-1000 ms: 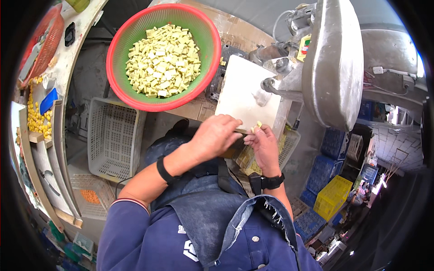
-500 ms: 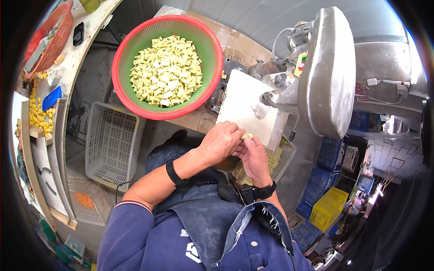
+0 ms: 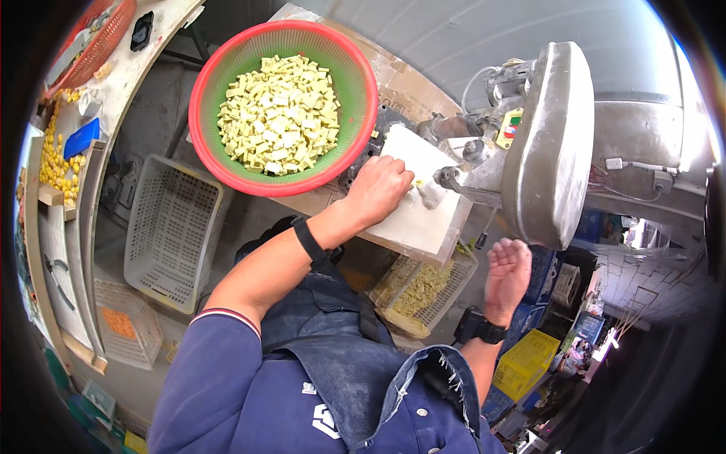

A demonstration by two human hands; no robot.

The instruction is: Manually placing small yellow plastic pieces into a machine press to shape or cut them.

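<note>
My left hand (image 3: pixel 380 189) rests on a white cutting board (image 3: pixel 412 219), its fingers closed on a small yellow piece pushed up to the nozzle of a grey metal machine (image 3: pixel 544 144). My right hand (image 3: pixel 508 276) hangs open and empty, palm up, to the right of the board and below the machine. A red-rimmed green basket (image 3: pixel 355 106) full of pale yellow cubes (image 3: pixel 276 113) stands just left of my left hand.
A white crate (image 3: pixel 446 291) with yellow pieces sits under the board. An empty white crate (image 3: pixel 162 227) lies on the floor at left. A shelf (image 3: pixel 53 159) with yellow bits and a blue block runs along the left edge. Yellow and blue crates (image 3: pixel 529 363) stand at lower right.
Both hands were together over the lower crate; my left hand has risen onto the board toward the machine, and my right hand has drawn away to the right and opened.
</note>
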